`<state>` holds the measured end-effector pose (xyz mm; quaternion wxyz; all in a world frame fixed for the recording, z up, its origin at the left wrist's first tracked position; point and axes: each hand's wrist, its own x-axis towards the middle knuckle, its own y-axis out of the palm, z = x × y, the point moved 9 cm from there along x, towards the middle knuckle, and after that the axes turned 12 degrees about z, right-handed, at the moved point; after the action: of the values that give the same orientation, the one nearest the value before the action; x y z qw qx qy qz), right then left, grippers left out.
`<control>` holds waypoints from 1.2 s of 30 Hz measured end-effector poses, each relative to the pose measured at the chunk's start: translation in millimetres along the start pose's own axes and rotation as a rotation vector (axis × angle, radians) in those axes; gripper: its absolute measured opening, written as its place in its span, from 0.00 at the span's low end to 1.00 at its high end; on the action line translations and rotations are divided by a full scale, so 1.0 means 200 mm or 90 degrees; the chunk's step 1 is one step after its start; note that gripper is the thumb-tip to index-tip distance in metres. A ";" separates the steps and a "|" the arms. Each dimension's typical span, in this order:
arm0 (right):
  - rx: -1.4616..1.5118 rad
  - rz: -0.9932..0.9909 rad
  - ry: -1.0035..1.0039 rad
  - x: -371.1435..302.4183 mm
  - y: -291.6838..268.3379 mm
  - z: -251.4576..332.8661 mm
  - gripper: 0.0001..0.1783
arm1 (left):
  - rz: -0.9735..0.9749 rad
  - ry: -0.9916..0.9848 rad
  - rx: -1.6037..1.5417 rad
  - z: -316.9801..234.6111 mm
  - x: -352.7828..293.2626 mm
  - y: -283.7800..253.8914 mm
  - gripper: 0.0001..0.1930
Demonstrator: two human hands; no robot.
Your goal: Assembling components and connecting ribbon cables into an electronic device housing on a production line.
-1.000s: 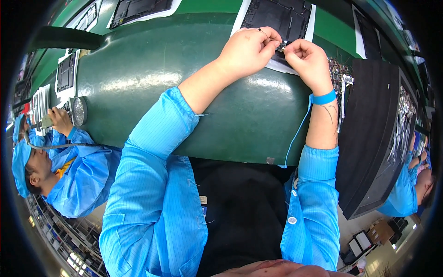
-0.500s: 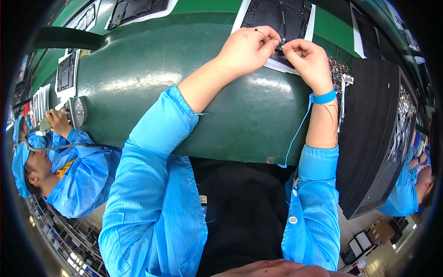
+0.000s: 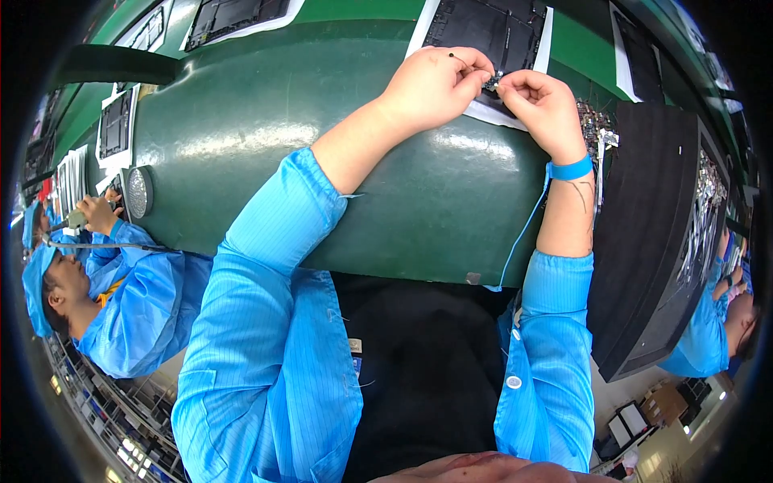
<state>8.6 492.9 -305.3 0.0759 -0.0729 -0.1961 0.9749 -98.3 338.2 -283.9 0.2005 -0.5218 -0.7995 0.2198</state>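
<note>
Between my fingertips is a small dark circuit board (image 3: 493,81) with light specks on it. My left hand (image 3: 435,87) pinches it from the left, thumb against forefinger. From the right, my right hand (image 3: 541,106) closes thumb and forefinger on its other end; a blue strap with a cord rings that wrist. Just below both hands lies a flat black device panel (image 3: 475,30) on a white sheet (image 3: 541,56). The fingers partly cover the board and the panel's near part.
A heap of small circuit boards with cables (image 3: 594,129) lies right of my right wrist, beside a large black box (image 3: 644,225). More black panels (image 3: 237,18) rest along the green table (image 3: 266,201). A co-worker (image 3: 121,298) sits at the left, near a round metal disc (image 3: 140,191).
Both my hands have shifted very slightly to the right with the board still between them. The co-worker at the left has lowered a hand a little.
</note>
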 end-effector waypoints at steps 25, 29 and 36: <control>0.047 0.016 0.002 0.00 0.02 0.00 0.13 | 0.054 -0.069 -0.207 0.04 -0.01 0.00 0.12; 0.057 0.022 0.010 0.03 0.06 0.03 0.12 | 0.027 -0.092 -0.225 0.08 -0.02 -0.01 0.11; 0.068 -0.049 0.048 0.03 0.06 0.06 0.11 | -0.004 -0.057 -0.116 0.04 -0.03 -0.02 0.09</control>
<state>-0.4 479.2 -299.0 0.1244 -0.0981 -0.1433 0.9769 -103.7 330.0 -288.4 0.1169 -0.5247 -0.8262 0.1688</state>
